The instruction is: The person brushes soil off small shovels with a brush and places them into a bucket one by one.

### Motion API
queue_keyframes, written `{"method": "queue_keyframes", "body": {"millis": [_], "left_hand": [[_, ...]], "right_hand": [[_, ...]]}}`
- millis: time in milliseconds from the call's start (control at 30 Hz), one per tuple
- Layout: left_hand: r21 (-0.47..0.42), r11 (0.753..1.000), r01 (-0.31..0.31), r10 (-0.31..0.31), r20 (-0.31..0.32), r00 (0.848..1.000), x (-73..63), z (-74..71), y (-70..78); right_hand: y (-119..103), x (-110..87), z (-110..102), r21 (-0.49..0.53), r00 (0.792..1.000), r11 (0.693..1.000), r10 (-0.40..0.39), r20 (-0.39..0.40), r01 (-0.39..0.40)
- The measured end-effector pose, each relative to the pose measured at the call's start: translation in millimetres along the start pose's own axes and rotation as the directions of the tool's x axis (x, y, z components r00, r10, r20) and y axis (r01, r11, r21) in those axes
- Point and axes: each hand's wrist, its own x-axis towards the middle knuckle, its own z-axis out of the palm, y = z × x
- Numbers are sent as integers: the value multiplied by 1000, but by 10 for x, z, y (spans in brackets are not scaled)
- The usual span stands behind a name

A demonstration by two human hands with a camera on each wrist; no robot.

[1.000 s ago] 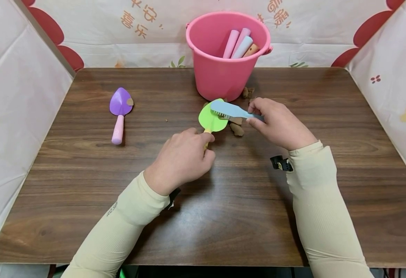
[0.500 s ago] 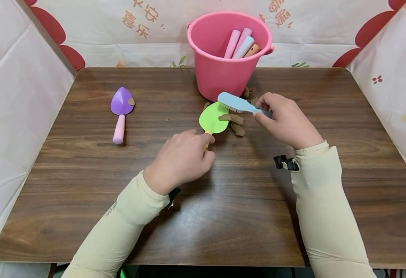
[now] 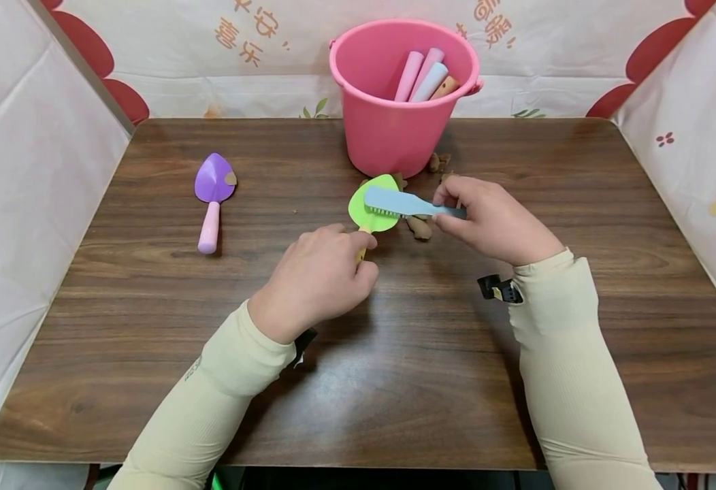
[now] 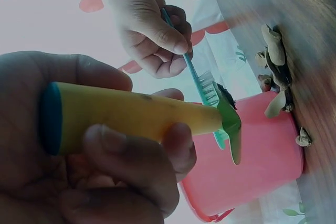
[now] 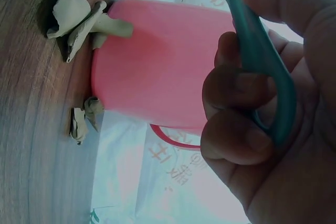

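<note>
A small trowel with a green blade (image 3: 357, 207) is gripped by my left hand (image 3: 316, 280) by its yellow handle (image 4: 131, 111). Between thumb and fingers, my right hand (image 3: 494, 219) holds a light blue brush (image 3: 395, 201). Its bristles (image 4: 208, 88) face down over the trowel blade, and its head covers part of that blade. Curled brown pieces, like peel or clay, lie beside the blade; one piece (image 3: 419, 229) is just right of it. More brown scraps (image 5: 71, 17) sit by the bucket's base. Whatever lies under the brush is mostly hidden.
A pink bucket (image 3: 388, 139) stands at the back of the wooden table (image 3: 150, 354), with several pink, blue and tan handles (image 3: 408, 76) poking up inside. To the left lies a purple trowel (image 3: 213, 177) with one brown bit on it. Patterned cloth walls surround the table.
The brush lifted away to the upper right half a second ago and has now swung back left and down over the green blade. My left hand and trowel have barely shifted.
</note>
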Motion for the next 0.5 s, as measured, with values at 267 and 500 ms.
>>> {"method": "queue_keyframes", "body": {"millis": [267,500], "left_hand": [[3,1000,9,-9,2,1000,-12,-20,10],[2,1000,13,-13,-3,1000,-16,-29,10]], "right_hand": [[-1,3,-7,-4,1000,1000,25,-8,-25],[28,13,4,-9,999,999,35,-20,-35]]}}
